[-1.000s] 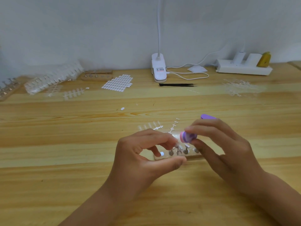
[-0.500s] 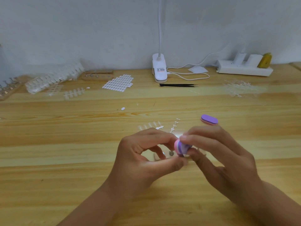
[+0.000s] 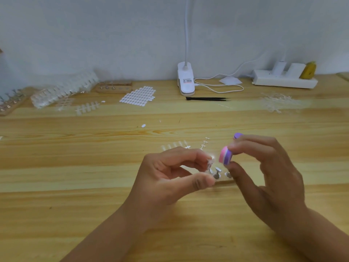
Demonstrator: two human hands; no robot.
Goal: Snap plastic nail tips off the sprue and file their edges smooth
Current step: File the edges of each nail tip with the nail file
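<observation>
The fingers of my left hand [image 3: 170, 173] are curled, with forefinger and thumb drawn toward each other, pinching a small clear nail tip [image 3: 210, 161]. It glints so hard that I cannot make out its edge. The fingers of my right hand [image 3: 268, 173] pinch a pink-and-purple file block [image 3: 225, 156] between forefinger and thumb. The block sits just right of the nail tip, and I cannot tell whether the two touch. I read this as the filing step on a single tip that is already off its sprue.

Just under the fingertips, a wooden holder [image 3: 222, 181] with metal pegs [image 3: 217, 173] sits on the tabletop [image 3: 94, 205], partly hidden by both hands. Just beyond it lies a bare sprue stem [image 3: 204, 143], which looks stripped. Left of the stem is a short row of clear tips [image 3: 174, 145], and I cannot tell whether they are still joined. A second purple file [image 3: 238, 135] peeks out behind my right forefinger.

At the far left there is a heap of loaded sprues [image 3: 64, 92] and a loose strip [image 3: 86, 108]. At the far right lies a pale tangle of plastic [image 3: 277, 102], probably spent sprues. My judgement is that some strips are finished and plenty remain to snap and file.
</observation>
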